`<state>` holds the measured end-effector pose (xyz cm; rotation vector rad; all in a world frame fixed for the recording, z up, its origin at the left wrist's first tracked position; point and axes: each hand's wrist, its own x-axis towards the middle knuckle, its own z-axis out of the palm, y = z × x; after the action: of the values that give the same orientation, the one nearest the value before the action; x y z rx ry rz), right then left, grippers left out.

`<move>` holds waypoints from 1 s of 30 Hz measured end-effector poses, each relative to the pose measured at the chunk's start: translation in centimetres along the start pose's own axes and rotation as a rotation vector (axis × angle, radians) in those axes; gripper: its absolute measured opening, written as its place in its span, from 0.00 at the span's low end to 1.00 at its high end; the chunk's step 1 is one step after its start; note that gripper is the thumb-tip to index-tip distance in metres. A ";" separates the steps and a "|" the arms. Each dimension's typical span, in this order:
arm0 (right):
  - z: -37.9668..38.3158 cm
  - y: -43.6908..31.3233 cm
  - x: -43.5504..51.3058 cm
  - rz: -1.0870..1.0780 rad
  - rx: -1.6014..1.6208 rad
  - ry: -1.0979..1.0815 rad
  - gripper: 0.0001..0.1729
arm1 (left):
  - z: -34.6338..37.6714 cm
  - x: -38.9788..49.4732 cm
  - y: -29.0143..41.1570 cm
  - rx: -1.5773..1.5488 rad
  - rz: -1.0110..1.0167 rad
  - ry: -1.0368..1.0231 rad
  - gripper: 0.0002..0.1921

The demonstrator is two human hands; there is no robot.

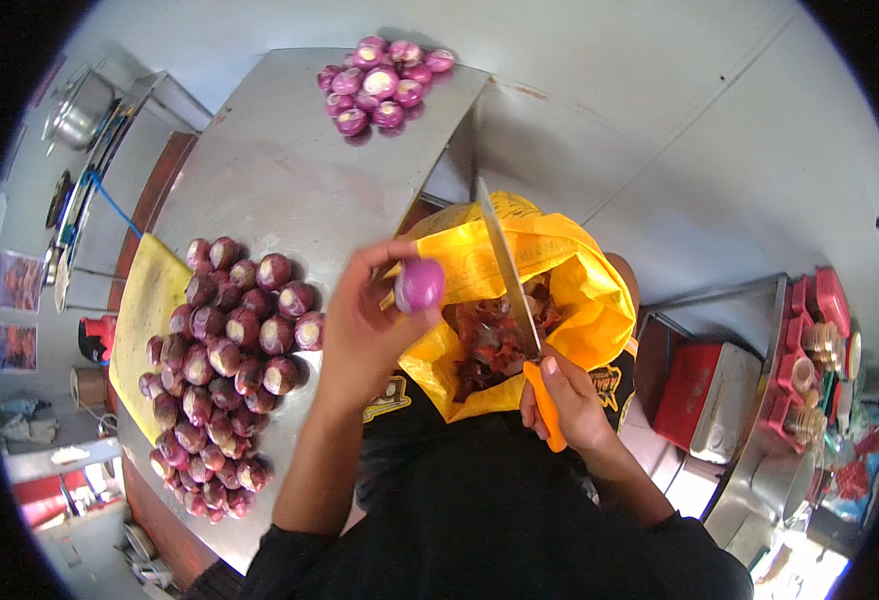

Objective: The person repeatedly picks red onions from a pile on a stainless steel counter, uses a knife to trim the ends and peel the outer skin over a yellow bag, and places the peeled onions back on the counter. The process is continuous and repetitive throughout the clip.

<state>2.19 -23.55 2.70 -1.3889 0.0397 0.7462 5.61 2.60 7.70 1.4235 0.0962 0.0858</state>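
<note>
Between the fingers of my left hand (368, 315) is a peeled purple onion (420, 285), held over the left rim of a yellow plastic bag (597, 292). My right hand (570, 401) grips a kitchen knife by its orange handle (544, 405). The knife's long blade (509, 270) points up and away, across the bag's opening. Inside the bag, which sits at my lap, lie reddish onion skins (488, 337). To the left, a large heap of unpeeled red onions (222, 356) covers part of the steel table (282, 187). Several peeled onions (379, 82) are piled at its far end.
A yellow board (139, 330) lies partly under the unpeeled onions. On the right are a red and white cooler box (706, 401) and a shelf with pink plastic baskets (792, 360). A metal pot (83, 109) stands on a rack at upper left. Beyond the bag rises a pale wall (672, 112).
</note>
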 end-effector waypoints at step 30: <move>-2.8 1.4 0.7 0.047 0.184 -0.106 0.42 | -20.7 27.6 -0.5 1.327 0.183 0.092 0.36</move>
<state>3.17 -25.71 0.61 -1.1758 0.0568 0.8339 30.57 26.12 3.77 2.7548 0.0999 0.2688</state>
